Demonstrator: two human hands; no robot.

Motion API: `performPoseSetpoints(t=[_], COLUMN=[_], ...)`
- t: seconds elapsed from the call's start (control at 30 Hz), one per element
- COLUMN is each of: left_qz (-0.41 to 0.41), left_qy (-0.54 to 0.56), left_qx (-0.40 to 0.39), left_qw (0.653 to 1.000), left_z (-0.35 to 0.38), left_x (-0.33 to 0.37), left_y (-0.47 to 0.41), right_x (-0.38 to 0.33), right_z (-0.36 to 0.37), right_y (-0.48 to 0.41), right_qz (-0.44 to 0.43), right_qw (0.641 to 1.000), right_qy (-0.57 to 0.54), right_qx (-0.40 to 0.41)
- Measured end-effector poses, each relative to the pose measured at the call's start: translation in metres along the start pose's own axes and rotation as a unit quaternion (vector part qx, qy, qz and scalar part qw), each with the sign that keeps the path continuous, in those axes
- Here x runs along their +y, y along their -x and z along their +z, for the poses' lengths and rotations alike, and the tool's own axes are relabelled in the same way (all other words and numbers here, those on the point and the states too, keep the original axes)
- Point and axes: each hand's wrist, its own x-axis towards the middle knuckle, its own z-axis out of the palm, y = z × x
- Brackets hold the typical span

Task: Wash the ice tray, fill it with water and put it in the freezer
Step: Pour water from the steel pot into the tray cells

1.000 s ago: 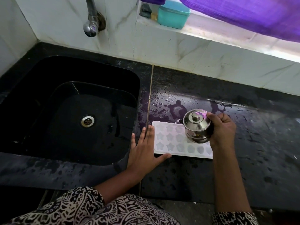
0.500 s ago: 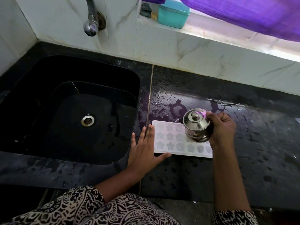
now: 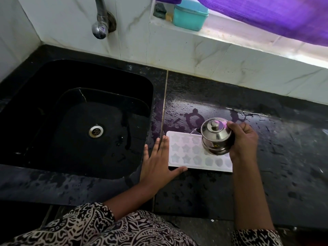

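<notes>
A white ice tray with star and shell moulds lies flat on the wet black counter, just right of the sink. My left hand lies flat with straight fingers against the tray's left edge, thumb along its near edge. My right hand grips a small steel lidded pot and holds it tilted over the tray's right half, spout toward the far row. The pot hides several moulds.
The black sink with a metal drain lies to the left, a steel tap above it. On the window ledge stand a teal box and a purple cloth. Water drops cover the counter.
The pot has shifted very slightly over the tray. My left hand stays in place against the tray's left edge.
</notes>
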Motion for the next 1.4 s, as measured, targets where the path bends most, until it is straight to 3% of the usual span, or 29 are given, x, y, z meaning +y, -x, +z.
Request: performPoseSetpoints(t=[0.3, 0.83, 1.4], left_qz=[-0.008, -0.016, -0.032], left_qy=[0.0, 0.011, -0.007], left_qx=[-0.004, 0.001, -0.004], left_qw=[1.0, 1.0, 0.999], left_z=[0.0, 0.0, 0.004], left_x=[0.0, 0.003, 0.003], left_y=[0.0, 0.001, -0.001], right_x=[-0.001, -0.003, -0.005], right_z=[-0.008, -0.038, -0.028], right_y=[-0.006, -0.026, -0.051], right_qz=[0.03, 0.012, -0.007], right_qw=[0.985, 0.999, 0.994], right_qy=[-0.171, -0.045, 0.031], right_qx=[0.003, -0.005, -0.108])
